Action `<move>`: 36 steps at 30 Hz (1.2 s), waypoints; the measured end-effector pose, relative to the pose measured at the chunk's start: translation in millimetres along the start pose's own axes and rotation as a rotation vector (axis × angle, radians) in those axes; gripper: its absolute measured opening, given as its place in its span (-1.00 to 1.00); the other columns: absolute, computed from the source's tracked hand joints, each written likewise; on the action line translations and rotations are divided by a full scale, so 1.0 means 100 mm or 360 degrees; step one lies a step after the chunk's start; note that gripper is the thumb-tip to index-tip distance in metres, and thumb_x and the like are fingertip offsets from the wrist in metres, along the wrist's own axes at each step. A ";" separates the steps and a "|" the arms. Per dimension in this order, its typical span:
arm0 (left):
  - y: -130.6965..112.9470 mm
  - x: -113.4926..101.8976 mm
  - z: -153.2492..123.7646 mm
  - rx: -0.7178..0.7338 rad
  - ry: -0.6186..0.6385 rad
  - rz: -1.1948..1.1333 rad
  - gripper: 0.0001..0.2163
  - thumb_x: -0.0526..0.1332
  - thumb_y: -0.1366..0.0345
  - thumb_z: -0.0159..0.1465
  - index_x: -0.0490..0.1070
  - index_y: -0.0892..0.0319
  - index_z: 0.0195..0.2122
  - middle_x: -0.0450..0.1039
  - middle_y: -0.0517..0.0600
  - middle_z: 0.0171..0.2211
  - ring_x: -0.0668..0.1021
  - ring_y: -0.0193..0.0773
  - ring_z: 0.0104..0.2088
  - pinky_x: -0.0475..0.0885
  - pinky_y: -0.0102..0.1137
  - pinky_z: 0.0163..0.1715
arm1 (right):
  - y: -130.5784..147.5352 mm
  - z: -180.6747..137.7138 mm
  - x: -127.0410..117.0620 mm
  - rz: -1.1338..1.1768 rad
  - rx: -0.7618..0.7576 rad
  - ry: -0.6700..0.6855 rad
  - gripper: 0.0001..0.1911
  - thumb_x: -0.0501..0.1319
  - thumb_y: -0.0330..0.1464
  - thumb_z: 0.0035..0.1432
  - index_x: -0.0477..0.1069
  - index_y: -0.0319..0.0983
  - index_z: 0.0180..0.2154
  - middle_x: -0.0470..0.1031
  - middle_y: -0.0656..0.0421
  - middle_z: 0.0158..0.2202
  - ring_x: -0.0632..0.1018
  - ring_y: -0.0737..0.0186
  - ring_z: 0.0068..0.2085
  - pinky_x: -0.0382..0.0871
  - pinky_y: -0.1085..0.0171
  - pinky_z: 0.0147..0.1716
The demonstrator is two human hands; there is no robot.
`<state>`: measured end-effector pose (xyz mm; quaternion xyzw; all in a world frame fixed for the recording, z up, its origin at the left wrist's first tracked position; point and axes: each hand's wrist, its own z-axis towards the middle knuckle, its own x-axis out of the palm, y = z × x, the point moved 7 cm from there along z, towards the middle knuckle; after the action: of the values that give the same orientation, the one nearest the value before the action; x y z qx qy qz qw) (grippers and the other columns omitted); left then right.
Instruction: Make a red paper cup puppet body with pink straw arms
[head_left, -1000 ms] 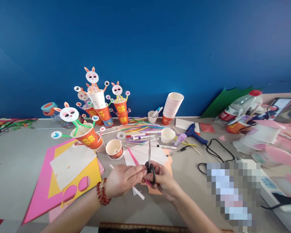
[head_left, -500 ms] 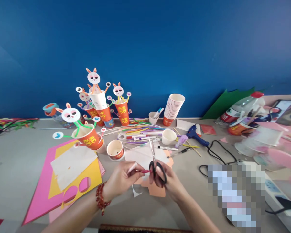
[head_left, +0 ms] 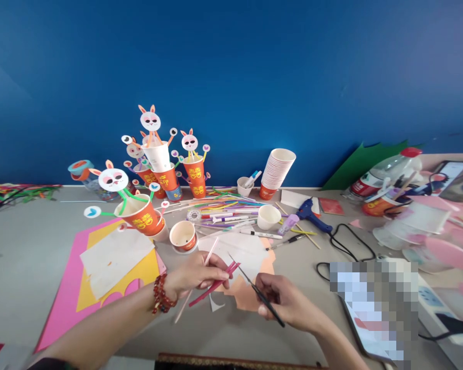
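Note:
My left hand [head_left: 195,271], with a beaded bracelet at the wrist, pinches dark pink strips [head_left: 204,295] that look like pipe cleaners. A thin pale stick [head_left: 182,307] also runs through its fingers. My right hand [head_left: 283,300] is closed round a pair of scissors [head_left: 268,304] with black handles. Their blades point up and left, close to the upper ends of the pink strips; whether they touch, I cannot tell. Beneath the hands lie a white sheet [head_left: 235,252] and orange paper [head_left: 249,298], with a small white scrap [head_left: 216,304] nearby.
Paper cups with rabbit faces [head_left: 141,216] stand at the left behind pink and yellow paper [head_left: 61,308]. Pens and coloured sticks [head_left: 227,213] lie across the back, near a cup stack [head_left: 277,172]. A blue glue gun [head_left: 314,218], its cord and a phone [head_left: 364,318] are on the right.
The scissors have swung from upright to slanting, and my right hand has moved slightly right and down. My left hand's pink strips now show at full length, slanting with the pale stick.

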<state>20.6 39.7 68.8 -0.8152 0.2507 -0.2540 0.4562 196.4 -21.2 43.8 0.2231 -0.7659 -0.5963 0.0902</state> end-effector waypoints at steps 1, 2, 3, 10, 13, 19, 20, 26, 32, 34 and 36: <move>0.00 0.00 0.01 -0.0005 0.0013 0.0016 -0.83 0.35 0.24 0.11 0.56 0.26 -0.49 0.61 0.11 -0.47 0.13 -0.56 -0.73 -0.10 -0.49 -0.69 | 0.00 0.01 0.01 0.0031 0.0024 0.0022 -0.45 0.39 0.04 -0.04 0.18 -0.21 -0.50 0.23 0.32 -0.59 0.20 0.41 -0.53 -0.01 0.40 -0.58; 0.00 0.00 0.01 -0.0012 0.0025 0.0030 -0.83 0.35 0.23 0.11 0.56 0.26 -0.49 0.61 0.09 -0.48 0.13 -0.56 -0.73 -0.11 -0.49 -0.69 | -0.01 0.01 0.02 0.0065 0.0044 0.0041 -0.47 0.39 0.03 -0.02 0.18 -0.20 -0.49 0.26 0.32 -0.61 0.22 0.41 -0.54 0.00 0.40 -0.58; 0.01 0.00 0.02 -0.0015 0.0034 0.0042 -0.82 0.35 0.23 0.11 0.56 0.26 -0.48 0.61 0.08 -0.49 0.12 -0.56 -0.74 -0.12 -0.48 -0.69 | -0.01 0.02 0.03 0.0098 0.0058 0.0056 -0.48 0.39 0.02 -0.01 0.19 -0.20 -0.48 0.29 0.32 -0.62 0.25 0.41 -0.56 0.02 0.40 -0.58; 0.02 0.01 0.02 -0.0057 0.0081 0.0019 -0.85 0.32 0.26 0.12 0.54 0.25 -0.48 0.60 0.08 -0.47 0.12 -0.55 -0.73 -0.12 -0.47 -0.69 | 0.00 0.03 0.03 0.0185 0.0083 0.0054 -0.47 0.42 -0.02 -0.06 0.17 -0.19 -0.51 0.29 0.34 -0.65 0.31 0.41 -0.59 0.05 0.41 -0.61; 0.03 0.01 0.02 -0.0109 0.0091 -0.0008 -0.84 0.33 0.24 0.10 0.54 0.26 -0.48 0.60 0.08 -0.48 0.13 -0.55 -0.73 -0.13 -0.48 -0.69 | 0.01 0.03 0.03 0.0148 0.0073 0.0044 -0.47 0.42 -0.01 -0.06 0.17 -0.19 -0.51 0.29 0.34 -0.65 0.30 0.40 -0.59 0.04 0.41 -0.61; 0.05 0.00 0.04 -0.0169 0.0091 -0.0041 -0.81 0.36 0.21 0.07 0.56 0.27 -0.48 0.56 0.05 -0.55 0.09 -0.56 -0.75 -0.15 -0.49 -0.70 | -0.02 0.04 0.03 0.0135 0.0061 0.0072 -0.47 0.41 0.00 -0.04 0.17 -0.19 -0.50 0.28 0.33 -0.64 0.29 0.40 -0.58 0.01 0.41 -0.61; 0.05 -0.01 0.04 -0.0165 0.0080 -0.0040 -0.80 0.37 0.20 0.06 0.57 0.27 -0.48 0.54 0.03 -0.58 0.09 -0.56 -0.75 -0.15 -0.49 -0.70 | -0.03 0.04 0.03 0.0132 0.0058 0.0065 -0.47 0.41 0.00 -0.04 0.17 -0.19 -0.50 0.27 0.34 -0.64 0.28 0.40 -0.58 0.01 0.41 -0.61; 0.07 -0.03 0.05 -0.0154 0.0064 -0.0045 -0.79 0.38 0.20 0.05 0.59 0.27 -0.45 0.53 0.03 -0.59 0.08 -0.57 -0.76 -0.16 -0.50 -0.71 | -0.05 0.05 0.02 0.0102 0.0044 0.0062 -0.47 0.40 0.02 -0.03 0.17 -0.19 -0.49 0.24 0.33 -0.62 0.24 0.40 -0.57 -0.01 0.39 -0.60; 0.08 -0.02 0.05 -0.0194 0.0113 -0.0071 -0.84 0.33 0.27 0.11 0.59 0.29 -0.43 0.57 0.07 -0.53 0.08 -0.59 -0.75 -0.19 -0.50 -0.71 | -0.04 0.06 -0.02 0.0025 -0.0002 0.0032 -0.43 0.41 0.03 -0.08 0.14 -0.19 -0.51 0.11 0.36 -0.60 0.12 0.41 -0.54 -0.08 0.38 -0.59; 0.09 -0.02 0.05 -0.0210 0.0115 -0.0097 -0.85 0.33 0.28 0.11 0.58 0.29 -0.42 0.59 0.08 -0.50 0.08 -0.59 -0.75 -0.19 -0.50 -0.72 | -0.04 0.06 -0.03 -0.0019 -0.0014 0.0004 -0.42 0.41 0.05 -0.07 0.13 -0.19 -0.52 0.10 0.36 -0.59 0.10 0.41 -0.53 -0.10 0.37 -0.58; 0.10 -0.03 0.05 -0.0226 0.0122 -0.0120 -0.85 0.34 0.27 0.10 0.58 0.28 -0.42 0.59 0.08 -0.49 0.08 -0.59 -0.75 -0.19 -0.50 -0.73 | -0.03 0.07 -0.04 -0.0058 -0.0029 -0.0027 -0.40 0.40 0.07 -0.08 0.12 -0.19 -0.53 0.09 0.37 -0.59 0.09 0.40 -0.53 -0.10 0.37 -0.58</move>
<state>20.0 39.9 57.1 -0.8440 0.2545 -0.2837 0.3773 197.8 -14.4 39.9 0.2310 -0.7571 -0.6065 0.0748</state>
